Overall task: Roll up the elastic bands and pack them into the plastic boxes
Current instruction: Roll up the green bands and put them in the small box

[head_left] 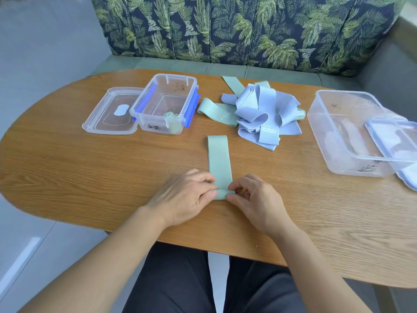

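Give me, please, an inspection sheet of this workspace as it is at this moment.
Surface: oval wooden table, wood-grain top.
Job's things: green band lies flat, its near end turned over; small box open, one rolled band inside, flat lid beside it; large box open, tilted lid against it; pile of blue and green bands, not yet rolled.
Clutter: nothing seen.
Grippers: left hand and right hand both pinch the green band's near end with curled fingers.
Cables: nothing seen.
Surroundings: leaf-patterned bench behind the table; pale floor.
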Tool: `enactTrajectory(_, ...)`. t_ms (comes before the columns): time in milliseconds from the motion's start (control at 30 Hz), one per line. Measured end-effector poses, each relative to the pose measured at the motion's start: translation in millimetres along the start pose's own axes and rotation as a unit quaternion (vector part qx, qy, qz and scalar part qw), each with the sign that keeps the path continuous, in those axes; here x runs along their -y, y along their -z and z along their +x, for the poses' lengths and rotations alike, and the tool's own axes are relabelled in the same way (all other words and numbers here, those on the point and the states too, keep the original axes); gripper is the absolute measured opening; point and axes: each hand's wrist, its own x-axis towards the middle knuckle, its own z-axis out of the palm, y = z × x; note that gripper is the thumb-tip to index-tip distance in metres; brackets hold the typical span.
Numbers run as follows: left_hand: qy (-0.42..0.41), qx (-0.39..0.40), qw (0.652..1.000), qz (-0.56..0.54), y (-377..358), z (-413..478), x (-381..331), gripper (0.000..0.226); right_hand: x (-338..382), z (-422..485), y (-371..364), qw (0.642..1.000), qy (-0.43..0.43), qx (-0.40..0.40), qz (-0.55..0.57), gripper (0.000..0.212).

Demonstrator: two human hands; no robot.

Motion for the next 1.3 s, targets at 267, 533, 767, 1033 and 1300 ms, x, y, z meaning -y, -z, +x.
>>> enactTrajectory(267, 0.005, -0.028, 1.0, 0.0, -1.8, 3.7, 1.2, 0.054, 1.2, 10.9, 7.3, 0.998, -0.035, 0.044, 0.018, 0.013)
enactTrajectory(533, 0.032, -0.078, 0.996, -0.017, -7.3, 5.7, -0.4, 0.022, 1.7, 25.2, 12.8, 0.99, -0.086, 0.076, 0.082, 0.011)
enactTrajectory(767, 0.012, -0.077, 0.996, 0.041, -9.9, 6.2, 3.0, 0.031, -1.5, 32.1, 10.0, 0.984, -0.12, 0.068, 0.113, 0.015)
enactTrajectory(1033, -0.004, -0.1, 0.993, 0.063, -10.6, 9.2, 2.4, 0.035, -2.7, 34.9, 4.6, 0.986, -0.131, 0.032, 0.1, 0.02)
enactTrajectory(1300, 0.01, -0.087, 0.994, 0.061, -11.6, 12.5, -2.3, 0.021, 0.6, 39.3, 5.0, 0.987, -0.148, 0.02, 0.061, 0.026)
